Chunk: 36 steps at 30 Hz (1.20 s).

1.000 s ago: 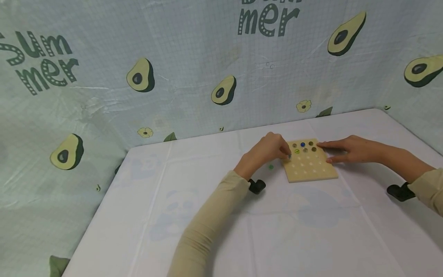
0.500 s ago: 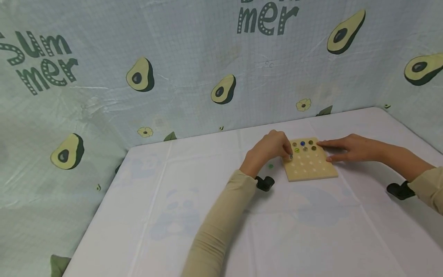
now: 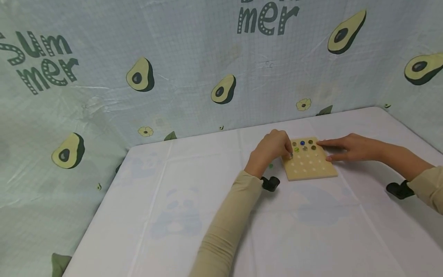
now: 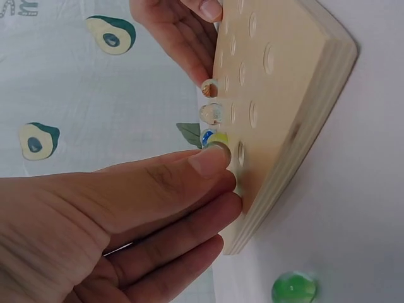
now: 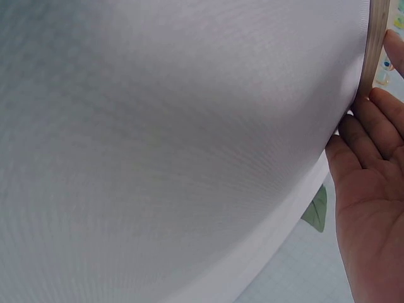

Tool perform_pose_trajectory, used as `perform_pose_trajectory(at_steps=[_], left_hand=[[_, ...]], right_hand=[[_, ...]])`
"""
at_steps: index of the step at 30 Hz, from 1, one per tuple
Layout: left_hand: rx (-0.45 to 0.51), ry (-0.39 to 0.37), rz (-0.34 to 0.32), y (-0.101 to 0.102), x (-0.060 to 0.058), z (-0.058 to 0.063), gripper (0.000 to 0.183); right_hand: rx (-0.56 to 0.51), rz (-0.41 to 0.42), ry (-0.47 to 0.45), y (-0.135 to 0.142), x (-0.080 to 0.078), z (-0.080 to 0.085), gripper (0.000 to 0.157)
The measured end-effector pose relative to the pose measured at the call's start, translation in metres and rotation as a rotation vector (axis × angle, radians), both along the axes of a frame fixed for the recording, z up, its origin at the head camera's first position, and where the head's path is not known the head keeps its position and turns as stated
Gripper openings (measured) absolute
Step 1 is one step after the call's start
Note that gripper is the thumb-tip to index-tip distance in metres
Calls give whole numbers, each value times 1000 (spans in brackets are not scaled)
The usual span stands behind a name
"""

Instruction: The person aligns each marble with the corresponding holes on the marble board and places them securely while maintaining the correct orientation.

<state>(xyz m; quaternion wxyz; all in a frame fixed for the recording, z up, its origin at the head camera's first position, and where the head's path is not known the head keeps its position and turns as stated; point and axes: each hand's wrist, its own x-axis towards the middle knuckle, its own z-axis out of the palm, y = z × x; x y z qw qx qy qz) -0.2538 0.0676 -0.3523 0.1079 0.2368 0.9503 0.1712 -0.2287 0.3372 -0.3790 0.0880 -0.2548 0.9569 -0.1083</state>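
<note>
A square wooden board (image 3: 306, 173) with rows of round hollows lies on the table. Several glass marbles sit in its far rows, among them a blue marble (image 3: 302, 143) and a yellow one (image 3: 296, 149). At the board's left side my left hand (image 3: 271, 149) pinches a clear, greyish marble (image 4: 225, 150) between thumb and forefinger, right over the hollows. The fingers hide most of it. My right hand (image 3: 354, 148) touches the board's right edge with fairly straight fingers and thumb. A green marble (image 4: 295, 288) lies on the table just left of the board.
The white tablecloth (image 3: 155, 215) has faint panda prints. Behind the table hangs a pale curtain (image 3: 187, 57) printed with avocados. A black wrist camera (image 3: 271, 184) sits under the left wrist, and another black camera (image 3: 399, 190) under the right.
My left hand has shifted slightly to the right and its forearm has swung right, the marble staying between the fingertips. The right hand and the board stay nearly still.
</note>
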Motion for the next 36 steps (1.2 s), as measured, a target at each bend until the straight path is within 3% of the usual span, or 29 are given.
perform_pose_trajectory(at_steps=[9, 16, 20, 28, 36], left_hand=[[-26, 46, 8, 3, 0, -2, 13], [0, -2, -10, -1, 1, -1, 17], [-5, -9, -67, -13, -1, 2, 20], [-15, 23, -242, -53, -7, 6, 23], [-105, 62, -340, -79, -2, -3, 25]], right_hand=[[0, -8, -14, -1, 0, 3, 63], [-11, -21, -29, -1, 1, 2, 64], [-12, -16, -26, -2, 1, 1, 64], [-14, 6, -7, 2, -2, -1, 63], [-8, -8, -18, 2, 0, -1, 65]])
